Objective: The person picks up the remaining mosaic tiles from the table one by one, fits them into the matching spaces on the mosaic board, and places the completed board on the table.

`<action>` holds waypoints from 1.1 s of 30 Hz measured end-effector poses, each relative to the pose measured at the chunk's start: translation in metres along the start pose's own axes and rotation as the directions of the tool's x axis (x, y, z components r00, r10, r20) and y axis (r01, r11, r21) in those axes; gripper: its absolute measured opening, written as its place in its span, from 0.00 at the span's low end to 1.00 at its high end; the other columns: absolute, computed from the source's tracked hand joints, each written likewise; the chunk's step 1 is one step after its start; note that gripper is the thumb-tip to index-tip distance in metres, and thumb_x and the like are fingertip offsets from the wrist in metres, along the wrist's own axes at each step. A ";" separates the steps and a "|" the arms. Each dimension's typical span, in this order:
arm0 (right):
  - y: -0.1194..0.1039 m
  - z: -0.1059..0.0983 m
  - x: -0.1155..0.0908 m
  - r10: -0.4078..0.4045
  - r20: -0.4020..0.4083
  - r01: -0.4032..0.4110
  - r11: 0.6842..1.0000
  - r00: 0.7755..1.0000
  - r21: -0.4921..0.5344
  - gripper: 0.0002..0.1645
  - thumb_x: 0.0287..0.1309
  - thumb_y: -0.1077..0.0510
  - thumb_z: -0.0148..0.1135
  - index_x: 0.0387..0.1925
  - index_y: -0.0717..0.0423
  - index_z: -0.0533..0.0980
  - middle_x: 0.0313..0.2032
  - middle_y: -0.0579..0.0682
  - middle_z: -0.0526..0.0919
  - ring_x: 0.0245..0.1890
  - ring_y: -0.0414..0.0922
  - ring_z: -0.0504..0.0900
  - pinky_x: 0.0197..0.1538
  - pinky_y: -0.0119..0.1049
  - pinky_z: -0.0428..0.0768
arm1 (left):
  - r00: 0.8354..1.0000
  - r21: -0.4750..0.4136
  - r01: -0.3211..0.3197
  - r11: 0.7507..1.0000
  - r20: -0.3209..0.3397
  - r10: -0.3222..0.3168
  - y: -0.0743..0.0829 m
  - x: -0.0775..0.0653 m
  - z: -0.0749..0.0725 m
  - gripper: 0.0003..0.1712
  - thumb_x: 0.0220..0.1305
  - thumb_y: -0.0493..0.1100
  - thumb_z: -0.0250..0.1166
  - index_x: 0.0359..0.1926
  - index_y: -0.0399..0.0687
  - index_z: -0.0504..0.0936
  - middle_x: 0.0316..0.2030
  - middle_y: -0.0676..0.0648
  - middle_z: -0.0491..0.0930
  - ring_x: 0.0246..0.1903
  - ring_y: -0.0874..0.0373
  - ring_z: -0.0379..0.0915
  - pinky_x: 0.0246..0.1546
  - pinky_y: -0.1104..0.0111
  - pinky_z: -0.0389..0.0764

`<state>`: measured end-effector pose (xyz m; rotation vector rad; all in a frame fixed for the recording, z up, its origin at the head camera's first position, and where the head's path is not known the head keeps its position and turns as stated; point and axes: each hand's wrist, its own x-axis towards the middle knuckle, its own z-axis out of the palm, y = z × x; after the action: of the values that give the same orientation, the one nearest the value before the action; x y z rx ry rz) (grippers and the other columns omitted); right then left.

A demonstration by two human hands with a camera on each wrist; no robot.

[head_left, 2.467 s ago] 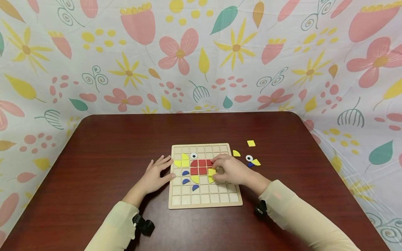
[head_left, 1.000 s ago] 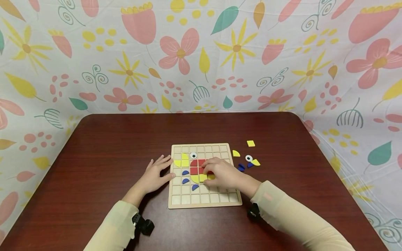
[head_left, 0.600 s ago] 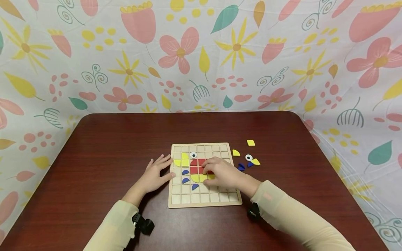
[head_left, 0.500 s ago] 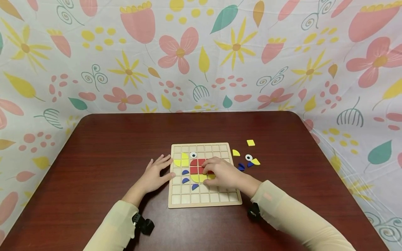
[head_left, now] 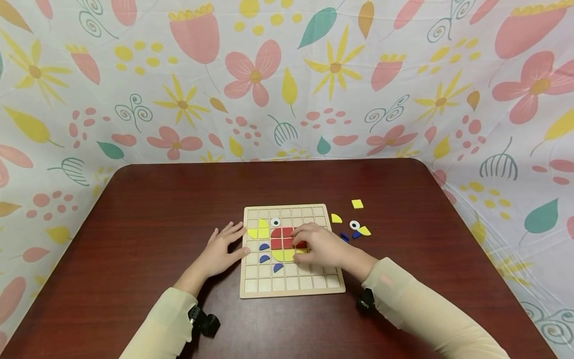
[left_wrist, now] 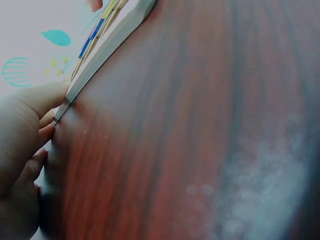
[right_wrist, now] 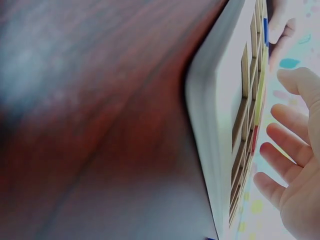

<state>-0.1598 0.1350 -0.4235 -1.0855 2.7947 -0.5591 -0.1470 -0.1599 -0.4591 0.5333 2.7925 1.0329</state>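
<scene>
Over gridded board (head_left: 306, 283), right hand (head_left: 324, 246), beside it (touching), left hand (head_left: 219, 254)

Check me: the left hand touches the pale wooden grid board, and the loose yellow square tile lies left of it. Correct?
No: the head view shows the loose yellow square tile lying right of the pale wooden grid board. The left hand does touch the board.

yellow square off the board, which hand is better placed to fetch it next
Probably the right hand: it is over the board, nearer the yellow square; the left hand touches the left edge.
</scene>
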 end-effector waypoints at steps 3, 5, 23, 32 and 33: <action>0.004 -0.001 -0.001 -0.004 -0.008 0.004 1.000 1.000 -0.005 0.19 0.52 0.46 0.68 0.43 0.52 0.82 0.52 0.48 0.80 0.56 0.46 0.75 0.58 0.41 0.75 | 1.000 0.004 0.000 1.000 -0.002 0.000 0.000 0.000 0.000 0.36 0.62 0.52 0.64 0.68 0.44 0.65 0.70 0.44 0.60 0.72 0.43 0.45 0.68 0.38 0.38; 0.005 -0.002 -0.002 -0.001 -0.010 0.001 1.000 1.000 0.001 0.20 0.52 0.46 0.68 0.43 0.52 0.82 0.52 0.48 0.80 0.56 0.46 0.75 0.57 0.41 0.76 | 1.000 0.004 0.001 1.000 -0.001 -0.001 -0.001 0.000 0.000 0.37 0.62 0.52 0.64 0.68 0.44 0.65 0.70 0.44 0.60 0.72 0.43 0.45 0.68 0.38 0.38; 0.018 -0.009 -0.014 0.062 -0.048 -0.060 0.997 0.997 0.051 0.21 0.50 0.48 0.70 0.44 0.54 0.82 0.50 0.49 0.80 0.54 0.46 0.76 0.56 0.43 0.77 | 1.000 0.007 0.002 1.000 -0.003 -0.002 -0.002 -0.001 0.002 0.37 0.61 0.53 0.64 0.68 0.44 0.65 0.70 0.44 0.60 0.72 0.43 0.45 0.68 0.38 0.39; 0.029 -0.013 -0.024 0.067 -0.092 -0.063 0.997 0.994 0.052 0.21 0.51 0.51 0.69 0.45 0.57 0.81 0.51 0.52 0.80 0.54 0.49 0.77 0.54 0.44 0.77 | 1.000 0.006 -0.010 1.000 -0.004 0.010 -0.002 -0.001 0.002 0.37 0.62 0.53 0.63 0.68 0.44 0.66 0.70 0.43 0.60 0.72 0.42 0.46 0.67 0.38 0.38; 0.030 -0.014 -0.025 0.072 -0.092 -0.067 0.996 0.993 0.059 0.21 0.51 0.51 0.69 0.45 0.58 0.81 0.51 0.52 0.80 0.54 0.49 0.77 0.54 0.44 0.77 | 1.000 0.006 -0.012 1.000 -0.002 0.012 -0.002 -0.001 0.003 0.37 0.62 0.53 0.63 0.68 0.44 0.65 0.70 0.43 0.60 0.72 0.42 0.46 0.67 0.37 0.38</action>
<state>-0.1637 0.1762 -0.4230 -0.9714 2.8649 -0.6932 -0.1460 -0.1603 -0.4626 0.5510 2.7984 1.0290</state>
